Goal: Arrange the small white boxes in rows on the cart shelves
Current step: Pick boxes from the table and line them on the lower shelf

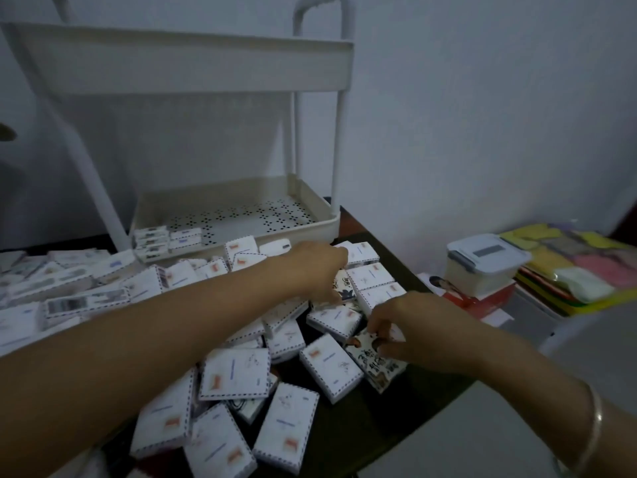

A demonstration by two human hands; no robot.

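The small white boxes (236,372) lie in a loose heap across the dark table (396,415), mostly from 6 to 9 o'clock of the hands. A few already stand in a short row (151,243) at the 7 o'clock corner of the cart's lower shelf (241,215).

The right hand (406,326) pinches the far edge of a patterned box (374,369), thumb and fingertips curled onto it. The left hand (317,270) reaches over the heap with its fingers bent down onto a dark-printed box (344,291); whether it grips that one I cannot tell.

The boxes look like light, stiff card with smooth faces, likely to slide off one another, so a pinch across the short sides should hold better than a flat lift.

The table edge runs close at 4 o'clock of the patterned box, and a nudge there could tip boxes off. The lower shelf has a raised rim to lift over and plenty of bare perforated floor towards 2 o'clock. The upper shelf (179,63) hangs at 12 o'clock, and the cart post (339,132) narrows entry from the right.
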